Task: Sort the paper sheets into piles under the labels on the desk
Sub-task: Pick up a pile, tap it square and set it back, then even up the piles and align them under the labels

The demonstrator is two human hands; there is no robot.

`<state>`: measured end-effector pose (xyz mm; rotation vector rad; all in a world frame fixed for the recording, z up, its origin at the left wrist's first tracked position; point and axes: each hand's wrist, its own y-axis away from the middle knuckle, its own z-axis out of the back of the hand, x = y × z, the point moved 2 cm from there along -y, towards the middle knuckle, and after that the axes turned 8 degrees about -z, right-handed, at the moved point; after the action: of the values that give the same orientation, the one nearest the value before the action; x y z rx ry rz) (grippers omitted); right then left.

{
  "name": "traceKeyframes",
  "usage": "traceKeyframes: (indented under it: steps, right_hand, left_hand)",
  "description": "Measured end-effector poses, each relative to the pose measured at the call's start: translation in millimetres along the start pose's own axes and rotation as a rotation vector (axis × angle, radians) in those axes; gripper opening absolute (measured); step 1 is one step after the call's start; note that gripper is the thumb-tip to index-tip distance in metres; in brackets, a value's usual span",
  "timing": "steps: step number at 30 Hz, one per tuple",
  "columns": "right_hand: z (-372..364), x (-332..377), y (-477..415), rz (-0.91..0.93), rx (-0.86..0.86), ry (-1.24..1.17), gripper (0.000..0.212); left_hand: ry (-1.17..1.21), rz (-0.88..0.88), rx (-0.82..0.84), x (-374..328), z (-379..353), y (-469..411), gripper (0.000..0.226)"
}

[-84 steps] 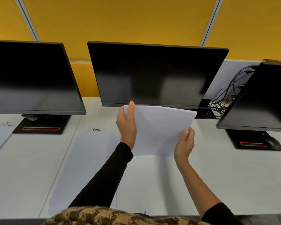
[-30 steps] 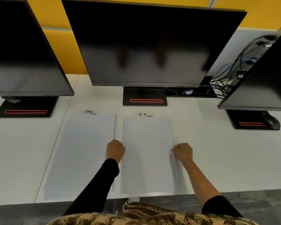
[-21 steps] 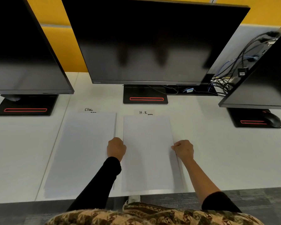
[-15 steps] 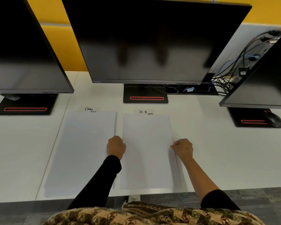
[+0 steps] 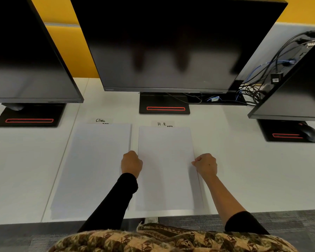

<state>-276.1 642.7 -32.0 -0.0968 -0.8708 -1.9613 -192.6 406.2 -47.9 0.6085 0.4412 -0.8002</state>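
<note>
Mid-frame, below the centre monitor (image 5: 171, 42), left hand (image 5: 131, 163) and right hand (image 5: 205, 165) are gripping the H.R pile (image 5: 165, 151) by its side edges; Clinic pile (image 5: 95, 160) is lying just alongside.

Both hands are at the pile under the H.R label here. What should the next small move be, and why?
Probably let go and lift both hands away. The H.R pile lies flat and square under its label, with the left hand and right hand curled on its side edges.
</note>
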Motion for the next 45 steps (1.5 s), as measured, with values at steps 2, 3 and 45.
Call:
traceKeyframes:
  steps: [2,3,45]
  right_hand:
    - [-0.6,1.2,0.4,-0.001,-0.004,0.022,0.021]
    - [-0.9,1.2,0.1,0.0,-0.006,0.029,0.021]
    - [-11.6,-67.5,75.4,0.371,0.275,0.486,0.091]
  left_hand:
    - [-0.023,-0.01,0.003,-1.4,0.8,1.0,0.036]
    - [-0.03,-0.009,0.005,-2.0,0.8,1.7,0.036]
    - [-0.475,-0.264,0.339,7.1,-18.5,114.8,0.079]
